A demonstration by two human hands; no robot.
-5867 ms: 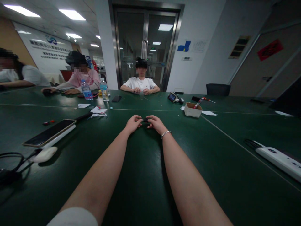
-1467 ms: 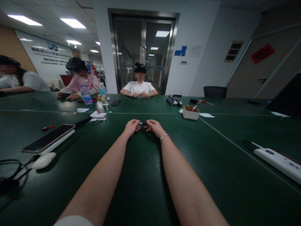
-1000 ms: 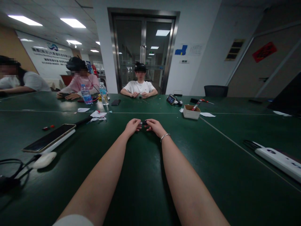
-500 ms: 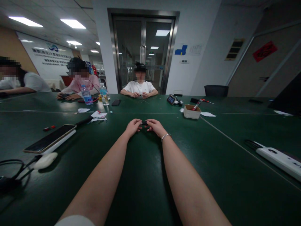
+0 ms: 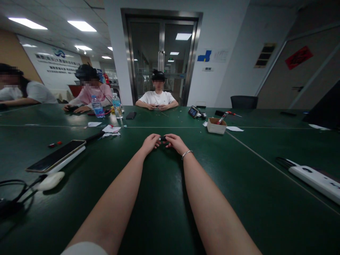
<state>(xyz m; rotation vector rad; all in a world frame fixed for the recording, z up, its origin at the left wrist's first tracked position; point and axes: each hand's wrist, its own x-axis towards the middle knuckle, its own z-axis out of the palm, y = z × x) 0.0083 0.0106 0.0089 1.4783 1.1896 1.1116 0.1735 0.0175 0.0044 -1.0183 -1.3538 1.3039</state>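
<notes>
Over the middle of the dark green table point(image 5: 159, 198), both of my arms are stretched forward. My left hand point(image 5: 151, 143) is closed, its thumb and fingertips pinching the left end of a small black object point(image 5: 163, 138). A light, silvery bit shows at that end. On the other side, the fingers of my right hand point(image 5: 175, 143) grip the right end of the same object. A silver bangle point(image 5: 187, 154) circles my right wrist. Fingers cover much of the small object, so I cannot make out its exact kind.
Left of my arms lie a phone point(image 5: 57, 154), a white rounded device point(image 5: 51, 181) and cables. Two water bottles point(image 5: 117, 106) stand farther back. A small open box point(image 5: 217, 126) sits ahead to the right, a white power strip point(image 5: 315, 181) at far right. Other people point(image 5: 157, 99) sit across the table.
My hands stay almost in place. The silvery end of the small black object shows more plainly now, and the object sits very slightly farther left.
</notes>
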